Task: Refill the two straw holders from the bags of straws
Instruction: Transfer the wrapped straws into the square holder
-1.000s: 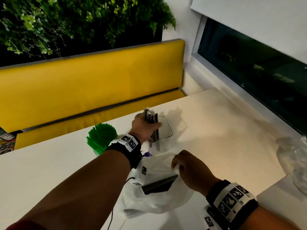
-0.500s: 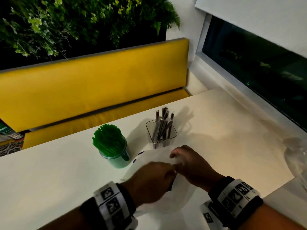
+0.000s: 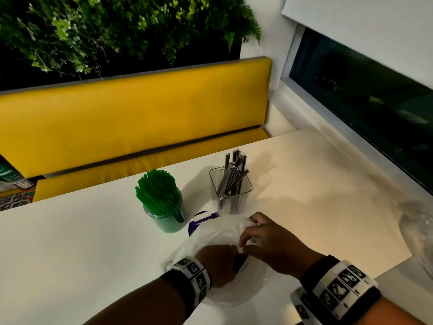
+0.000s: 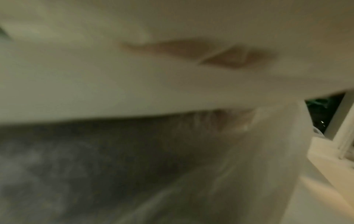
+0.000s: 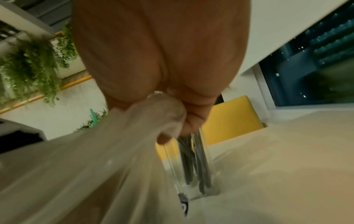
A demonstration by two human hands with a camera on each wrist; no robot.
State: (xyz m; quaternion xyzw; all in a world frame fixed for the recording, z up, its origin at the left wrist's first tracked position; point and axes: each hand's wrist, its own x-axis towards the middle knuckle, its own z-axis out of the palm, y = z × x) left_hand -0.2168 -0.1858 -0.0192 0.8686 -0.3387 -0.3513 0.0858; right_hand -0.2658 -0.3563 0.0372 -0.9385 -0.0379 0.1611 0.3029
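Observation:
A round holder [image 3: 164, 215] packed with green straws stands mid-table. Right of it is a clear square holder [image 3: 230, 186] with several dark wrapped straws, also seen close up as the clear holder [image 5: 193, 174] in the right wrist view. A translucent plastic bag [image 3: 210, 240] lies in front of both. My right hand [image 3: 264, 240] pinches the bag's upper edge; the right hand's fingers [image 5: 178, 121] curl round bunched plastic. My left hand [image 3: 218, 263] reaches into the bag's mouth beside dark straws [image 3: 239, 262], its fingers hidden. The left wrist view shows only blurred bag plastic [image 4: 172, 83].
A second clear plastic bag [image 3: 419, 233] lies at the table's right edge. A yellow bench [image 3: 131, 118] runs behind the table, with plants above and a dark window [image 3: 365, 102] to the right. Bare white tabletop [image 3: 70, 242] spreads to the left.
My left hand left a bundle of dark straws in the clear holder, came back toward me and went into the bag. The right hand kept its hold on the bag.

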